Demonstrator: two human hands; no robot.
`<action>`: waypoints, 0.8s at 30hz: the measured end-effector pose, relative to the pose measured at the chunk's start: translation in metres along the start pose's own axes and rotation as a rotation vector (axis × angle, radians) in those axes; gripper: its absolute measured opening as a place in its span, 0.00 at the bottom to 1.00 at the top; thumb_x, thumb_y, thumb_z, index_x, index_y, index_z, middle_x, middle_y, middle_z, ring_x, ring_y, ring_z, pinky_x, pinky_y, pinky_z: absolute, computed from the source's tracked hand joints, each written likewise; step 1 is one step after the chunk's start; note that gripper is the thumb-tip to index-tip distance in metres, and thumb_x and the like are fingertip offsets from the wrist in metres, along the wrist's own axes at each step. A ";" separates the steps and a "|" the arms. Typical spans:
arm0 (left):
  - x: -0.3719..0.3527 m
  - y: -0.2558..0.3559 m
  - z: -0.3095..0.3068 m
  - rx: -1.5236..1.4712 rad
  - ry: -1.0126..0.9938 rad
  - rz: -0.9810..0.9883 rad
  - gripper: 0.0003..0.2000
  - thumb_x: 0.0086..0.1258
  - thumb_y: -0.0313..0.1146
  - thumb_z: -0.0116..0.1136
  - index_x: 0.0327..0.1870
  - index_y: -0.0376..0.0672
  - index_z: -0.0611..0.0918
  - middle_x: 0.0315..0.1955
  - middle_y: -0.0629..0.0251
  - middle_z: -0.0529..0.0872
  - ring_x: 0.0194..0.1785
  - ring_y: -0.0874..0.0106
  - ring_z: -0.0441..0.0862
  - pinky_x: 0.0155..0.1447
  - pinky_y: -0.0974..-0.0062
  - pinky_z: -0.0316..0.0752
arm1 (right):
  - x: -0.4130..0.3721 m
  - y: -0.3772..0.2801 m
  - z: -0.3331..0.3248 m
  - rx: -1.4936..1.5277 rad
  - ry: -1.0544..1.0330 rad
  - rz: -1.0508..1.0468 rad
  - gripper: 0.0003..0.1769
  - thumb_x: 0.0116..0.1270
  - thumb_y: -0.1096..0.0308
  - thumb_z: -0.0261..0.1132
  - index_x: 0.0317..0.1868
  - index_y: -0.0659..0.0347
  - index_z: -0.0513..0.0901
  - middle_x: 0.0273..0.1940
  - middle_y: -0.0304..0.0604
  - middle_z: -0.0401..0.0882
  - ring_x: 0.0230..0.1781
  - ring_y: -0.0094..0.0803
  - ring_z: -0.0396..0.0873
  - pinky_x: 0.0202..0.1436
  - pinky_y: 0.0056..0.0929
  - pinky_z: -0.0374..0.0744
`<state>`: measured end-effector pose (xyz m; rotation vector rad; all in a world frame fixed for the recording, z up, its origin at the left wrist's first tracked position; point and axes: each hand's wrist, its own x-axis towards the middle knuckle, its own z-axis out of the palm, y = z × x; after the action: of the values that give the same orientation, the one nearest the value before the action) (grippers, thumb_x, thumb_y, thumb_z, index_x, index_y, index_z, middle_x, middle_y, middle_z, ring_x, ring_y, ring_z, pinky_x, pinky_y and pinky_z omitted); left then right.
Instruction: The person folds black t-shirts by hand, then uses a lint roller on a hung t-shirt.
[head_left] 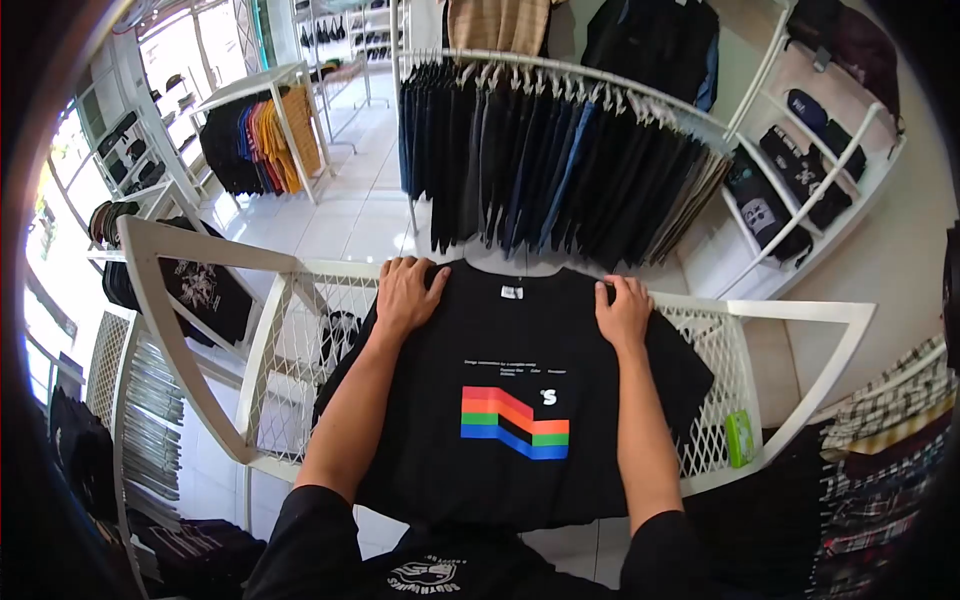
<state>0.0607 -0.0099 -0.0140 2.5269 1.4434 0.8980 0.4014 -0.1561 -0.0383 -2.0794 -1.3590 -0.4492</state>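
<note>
A black T-shirt (410,450) is spread front side up over a white metal mesh stand (715,400), its neck pointing away from me. Its chest carries a stepped band of red, green and blue, small white lettering and a white "S"; a pale label shows inside the collar. My left hand (405,293) grips the shirt's left shoulder, fingers curled over the far edge and thumb toward the collar. At the opposite shoulder, my right hand (626,308) holds the cloth in much the same way. The fingertips of both hands are partly hidden.
A small green packet (739,438) rests on the mesh at right. Beyond the stand hangs a long rail of dark trousers (530,150). Wall shelves with folded clothes and caps (805,170) stand at upper right. Another rack of coloured shirts (265,145) is farther back left.
</note>
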 end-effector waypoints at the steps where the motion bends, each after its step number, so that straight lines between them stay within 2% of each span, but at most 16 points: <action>1: -0.004 0.001 -0.004 -0.054 -0.004 -0.015 0.20 0.74 0.50 0.60 0.47 0.41 0.89 0.45 0.53 0.87 0.56 0.53 0.80 0.68 0.57 0.68 | -0.001 -0.002 -0.005 -0.012 -0.037 -0.003 0.14 0.73 0.52 0.64 0.46 0.51 0.87 0.47 0.43 0.82 0.55 0.47 0.77 0.63 0.49 0.70; 2: -0.001 0.003 -0.008 -0.109 0.010 -0.027 0.19 0.74 0.49 0.61 0.46 0.41 0.89 0.44 0.53 0.87 0.56 0.53 0.80 0.67 0.57 0.68 | -0.002 -0.003 -0.007 0.028 -0.002 -0.021 0.13 0.73 0.53 0.64 0.45 0.51 0.87 0.47 0.43 0.82 0.54 0.47 0.77 0.63 0.48 0.70; 3: -0.001 0.005 -0.011 -0.147 0.070 -0.005 0.14 0.72 0.42 0.65 0.44 0.39 0.88 0.42 0.54 0.87 0.55 0.54 0.81 0.64 0.58 0.71 | -0.002 -0.003 -0.006 0.044 -0.002 -0.014 0.12 0.73 0.54 0.65 0.45 0.51 0.87 0.46 0.42 0.82 0.54 0.46 0.77 0.62 0.48 0.70; 6: 0.001 -0.001 -0.005 -0.223 0.081 -0.011 0.10 0.70 0.36 0.67 0.41 0.39 0.88 0.41 0.56 0.87 0.53 0.54 0.82 0.60 0.59 0.73 | -0.002 -0.004 -0.010 0.069 -0.001 -0.010 0.10 0.73 0.57 0.65 0.44 0.52 0.86 0.45 0.41 0.82 0.53 0.45 0.78 0.61 0.47 0.70; 7: 0.002 -0.003 -0.004 -0.250 0.104 0.017 0.07 0.69 0.32 0.66 0.41 0.39 0.86 0.39 0.55 0.86 0.49 0.53 0.82 0.58 0.59 0.73 | 0.000 -0.006 -0.011 0.084 -0.003 -0.014 0.09 0.73 0.59 0.65 0.43 0.53 0.85 0.44 0.41 0.83 0.52 0.45 0.78 0.60 0.46 0.70; 10: 0.002 0.001 -0.004 -0.254 0.121 0.028 0.05 0.70 0.29 0.63 0.38 0.37 0.82 0.37 0.54 0.86 0.46 0.52 0.81 0.55 0.57 0.73 | 0.002 -0.011 -0.015 0.104 0.044 -0.061 0.07 0.74 0.63 0.64 0.44 0.57 0.82 0.43 0.43 0.83 0.49 0.45 0.79 0.57 0.43 0.72; 11: 0.003 0.001 -0.002 -0.237 0.145 0.066 0.05 0.74 0.27 0.59 0.39 0.36 0.77 0.36 0.53 0.85 0.44 0.51 0.80 0.52 0.57 0.73 | 0.002 -0.012 -0.014 0.101 0.041 -0.057 0.07 0.74 0.63 0.64 0.44 0.57 0.82 0.43 0.43 0.83 0.49 0.45 0.79 0.57 0.43 0.72; 14: 0.003 0.008 -0.007 -0.255 0.152 0.046 0.04 0.76 0.27 0.55 0.42 0.36 0.76 0.35 0.52 0.84 0.43 0.51 0.80 0.51 0.56 0.72 | 0.002 -0.014 -0.015 0.142 0.074 -0.059 0.08 0.76 0.64 0.62 0.45 0.60 0.77 0.42 0.47 0.83 0.46 0.49 0.80 0.52 0.45 0.74; 17: 0.005 0.005 -0.002 -0.249 0.186 0.103 0.04 0.78 0.27 0.53 0.44 0.37 0.73 0.33 0.50 0.83 0.38 0.48 0.81 0.44 0.54 0.74 | 0.005 -0.018 -0.020 0.344 0.133 -0.043 0.10 0.75 0.63 0.62 0.44 0.62 0.75 0.41 0.54 0.82 0.44 0.56 0.81 0.48 0.52 0.76; 19: 0.001 0.008 -0.013 -0.257 0.207 0.129 0.04 0.78 0.27 0.53 0.44 0.37 0.73 0.31 0.49 0.83 0.36 0.46 0.82 0.41 0.53 0.74 | 0.008 -0.018 -0.031 0.351 0.124 -0.028 0.11 0.74 0.62 0.63 0.43 0.62 0.75 0.40 0.54 0.82 0.44 0.57 0.81 0.48 0.52 0.76; 21: 0.000 0.013 -0.029 -0.215 0.252 0.186 0.04 0.78 0.28 0.53 0.45 0.38 0.73 0.28 0.48 0.83 0.33 0.45 0.82 0.37 0.52 0.73 | 0.012 -0.014 -0.042 0.379 0.101 -0.009 0.11 0.71 0.62 0.62 0.42 0.63 0.77 0.40 0.57 0.83 0.44 0.60 0.80 0.48 0.51 0.76; 24: -0.017 0.041 -0.090 -0.148 0.299 0.179 0.04 0.79 0.29 0.52 0.45 0.40 0.73 0.26 0.48 0.83 0.32 0.45 0.82 0.36 0.51 0.73 | 0.018 -0.013 -0.079 0.317 0.141 -0.142 0.09 0.64 0.67 0.62 0.38 0.64 0.80 0.35 0.59 0.83 0.39 0.60 0.79 0.47 0.53 0.76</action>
<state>0.0376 -0.0646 0.0669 2.5215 1.1751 1.4088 0.4012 -0.1914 0.0362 -1.6720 -1.3990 -0.4017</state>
